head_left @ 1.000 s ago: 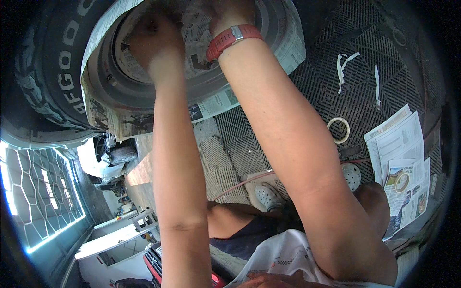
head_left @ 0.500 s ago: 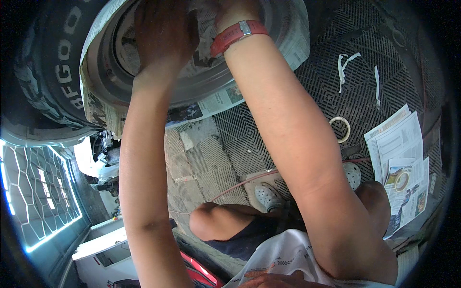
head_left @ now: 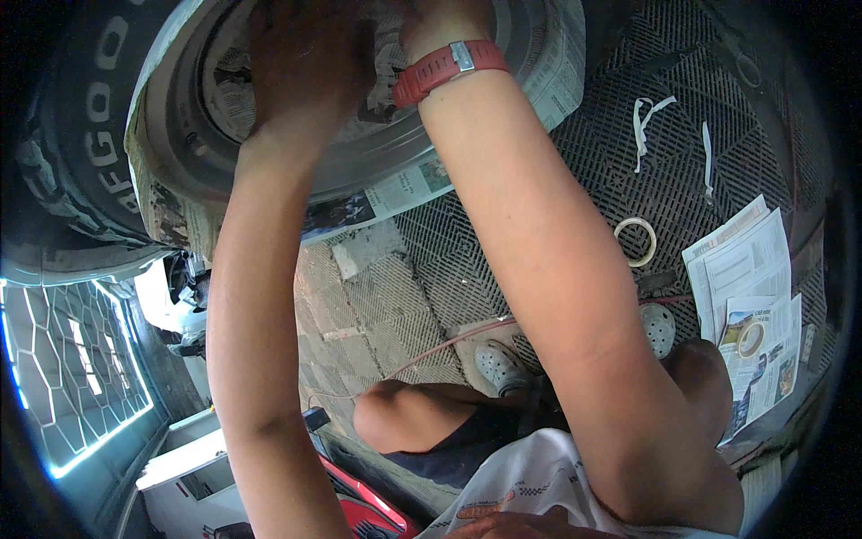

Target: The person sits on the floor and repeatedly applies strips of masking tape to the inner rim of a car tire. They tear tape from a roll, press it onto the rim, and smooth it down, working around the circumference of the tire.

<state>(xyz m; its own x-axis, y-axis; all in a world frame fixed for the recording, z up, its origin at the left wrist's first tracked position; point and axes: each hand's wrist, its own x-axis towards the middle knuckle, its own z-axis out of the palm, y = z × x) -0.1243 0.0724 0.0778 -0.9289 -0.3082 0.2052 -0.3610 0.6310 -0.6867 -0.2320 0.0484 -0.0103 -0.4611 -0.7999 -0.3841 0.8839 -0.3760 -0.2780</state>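
Note:
My left hand (head_left: 310, 67) reaches into the hollow of a grey wheel rim (head_left: 193, 148), its back in deep shadow. Beside it on the right, my right hand (head_left: 442, 25) is in the rim too, with a red watch strap (head_left: 452, 72) round the wrist. The fingers of both hands run into the dark and past the upper edge, so what they touch or hold is hidden. Newspaper sheets (head_left: 409, 190) stand between the rim and the black tyre (head_left: 76, 108) with raised white letters. More newspaper (head_left: 235, 90) shows inside the rim, behind my left hand.
On the dark grid floor mat (head_left: 548, 193) to the right lie torn white strips (head_left: 641, 135), a roll of masking tape (head_left: 636, 242) and a stack of newspapers (head_left: 736, 260). A second tape roll (head_left: 751, 340) rests on the papers. A reddish hose (head_left: 449, 340) crosses the floor near my grey clogs (head_left: 496, 366).
My left forearm has shifted a little to the left. The wheel and its newspaper edge appear slightly lower and further left; both hands stay inside the rim.

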